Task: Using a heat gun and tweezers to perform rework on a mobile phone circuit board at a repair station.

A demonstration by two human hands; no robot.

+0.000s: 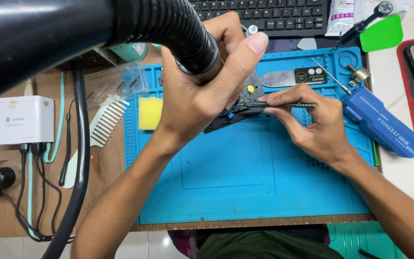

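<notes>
Left hand (195, 91): fingers closed round the black ribbed nozzle (188, 41) of a hot-air tool, aimed down at the circuit board (243, 103).
Right hand (312, 122): fingers pinched shut on slim tweezers (283, 104), tips at the board.
Board: near the far edge of the blue work mat (245, 182), mid-tabletop.
Risk: heat may drift onto neighbouring parts, or a tweezer slip could knock small components loose.
Around: yellow sponge (150, 112) and white comb (104, 122) at the mat's left edge; blue tool case (382, 122) at its right edge; keyboard (264, 14) at the far tabletop edge.
In the way: the thick black hose (29, 29) hides much of the far-left corner.
</notes>
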